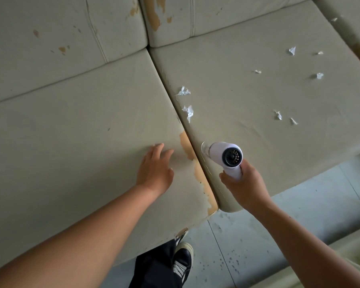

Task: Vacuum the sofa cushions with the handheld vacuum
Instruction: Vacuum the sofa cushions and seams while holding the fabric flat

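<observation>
Your R hand (242, 186) grips the handheld vacuum (227, 156), nozzle at the seat cushion (258, 96) seam w/ paper scraps (188, 113) nearby. L hand (155, 169) fingers relaxed, flat on the left cushion (81, 125).

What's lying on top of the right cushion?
Torn white paper scraps lie scattered on the right cushion. The vacuum, held by the right hand, hides a patch near its front.

Peeling matt sofa cushions (92, 125), glossy plastic vacuum (224, 154)
</observation>
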